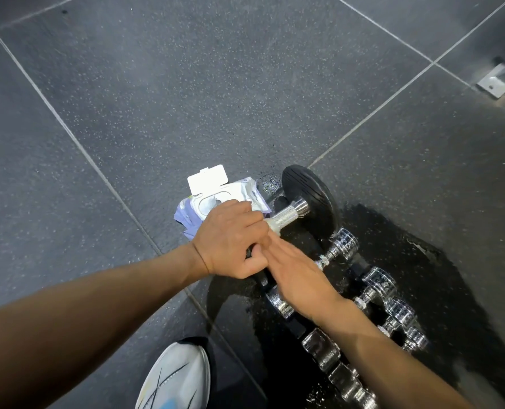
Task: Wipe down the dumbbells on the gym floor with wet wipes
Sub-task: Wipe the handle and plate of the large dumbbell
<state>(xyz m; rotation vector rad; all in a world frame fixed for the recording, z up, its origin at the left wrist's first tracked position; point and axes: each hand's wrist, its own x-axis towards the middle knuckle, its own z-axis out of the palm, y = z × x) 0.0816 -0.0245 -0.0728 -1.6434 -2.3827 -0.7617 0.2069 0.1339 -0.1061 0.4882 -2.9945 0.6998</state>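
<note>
A large dumbbell with black rubber heads (310, 199) and a knurled steel handle (286, 216) lies on the floor. My left hand (230, 240) is wrapped around the handle, with a white wet wipe (273, 227) showing at its fingertips. My right hand (298, 278) reaches in flat, fingertips touching the left hand's thumb; whether it holds anything is hidden. Just behind the left hand lies a wet wipes pack (227, 196) with its white lid flipped up. Several small chrome dumbbells (375, 284) lie in a row to the right.
The dark speckled rubber floor (157, 98) is wet and glossy under the chrome dumbbells. My white shoe (174, 376) is at the bottom edge. A metal bracket (493, 81) of some equipment sits at the far right.
</note>
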